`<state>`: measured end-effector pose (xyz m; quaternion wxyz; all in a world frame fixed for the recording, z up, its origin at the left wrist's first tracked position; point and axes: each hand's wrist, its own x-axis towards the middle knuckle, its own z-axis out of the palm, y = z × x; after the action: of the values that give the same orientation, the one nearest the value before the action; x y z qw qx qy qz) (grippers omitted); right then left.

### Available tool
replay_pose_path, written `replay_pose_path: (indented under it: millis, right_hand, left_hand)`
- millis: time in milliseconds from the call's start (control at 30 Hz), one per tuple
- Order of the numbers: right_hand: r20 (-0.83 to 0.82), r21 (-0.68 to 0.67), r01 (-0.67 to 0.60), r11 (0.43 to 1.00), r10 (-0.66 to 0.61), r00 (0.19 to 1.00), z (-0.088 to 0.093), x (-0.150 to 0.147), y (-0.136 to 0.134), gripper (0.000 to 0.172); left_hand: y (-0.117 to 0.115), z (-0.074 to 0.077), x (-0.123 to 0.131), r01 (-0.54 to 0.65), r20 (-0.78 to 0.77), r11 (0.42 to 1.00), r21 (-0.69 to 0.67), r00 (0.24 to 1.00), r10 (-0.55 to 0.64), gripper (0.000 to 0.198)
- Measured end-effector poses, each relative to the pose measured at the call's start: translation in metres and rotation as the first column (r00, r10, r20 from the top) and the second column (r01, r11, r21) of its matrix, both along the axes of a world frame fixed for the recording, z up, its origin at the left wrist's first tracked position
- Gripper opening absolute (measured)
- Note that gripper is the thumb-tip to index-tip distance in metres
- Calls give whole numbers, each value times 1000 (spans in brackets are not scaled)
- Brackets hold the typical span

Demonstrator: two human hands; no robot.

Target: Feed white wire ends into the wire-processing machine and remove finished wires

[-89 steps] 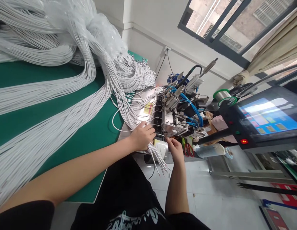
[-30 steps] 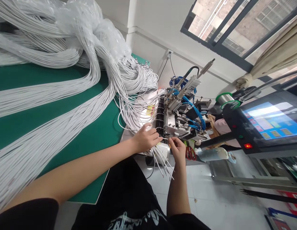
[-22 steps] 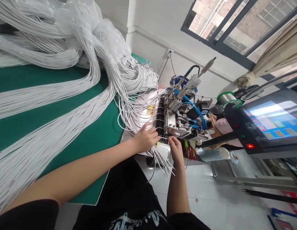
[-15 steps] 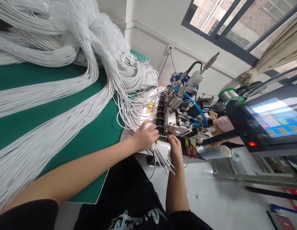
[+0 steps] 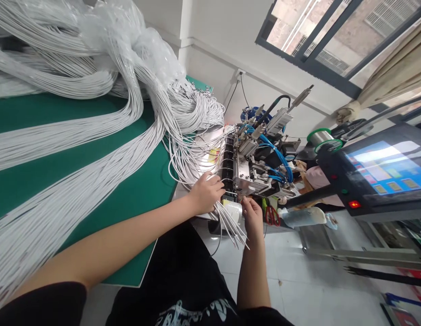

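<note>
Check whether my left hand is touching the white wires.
Touching. The head view shows your left hand curled over the bundle of white wires, which runs into its grip and comes out below it.

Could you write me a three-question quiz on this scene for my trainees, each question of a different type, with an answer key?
1. True or false: the person's left hand is touching white cables.

2. Multiple choice: what colour are the rims of the spool beside the screen?
A) red
B) green
C) blue

3. Short answer: which of the person's two hands is nearer the screen?

Key:
1. True
2. B, green
3. The right hand
</note>
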<state>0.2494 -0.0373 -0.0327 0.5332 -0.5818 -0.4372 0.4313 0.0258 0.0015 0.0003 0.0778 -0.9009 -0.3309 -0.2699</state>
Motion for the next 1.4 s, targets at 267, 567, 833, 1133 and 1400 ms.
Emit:
replay_pose_path:
  millis: [267, 567, 833, 1133, 1400]
  right_hand:
    - [279, -74, -232, 970, 244, 929, 46, 29, -26, 33]
    - [384, -276, -696, 663, 740, 552, 89, 33, -54, 25]
    - [327, -79, -356, 931, 362, 873, 75, 41, -50, 24]
    - [-11, 143, 29, 989, -27, 1000, 46, 16, -27, 23]
    - [17, 221, 169, 960, -177, 984, 44, -3, -20, 30]
  left_hand:
    - [2, -2, 1, -21, 134, 996, 88, 991, 9, 21]
    - [2, 2, 1, -18, 193, 987, 157, 981, -13, 19]
    - [-3, 11, -2, 212, 57, 897, 388, 966, -253, 27]
    - [-3, 8, 0, 277, 44, 843, 462, 942, -333, 23]
    - [-3, 7, 4, 160, 80, 891, 424, 974, -213, 20]
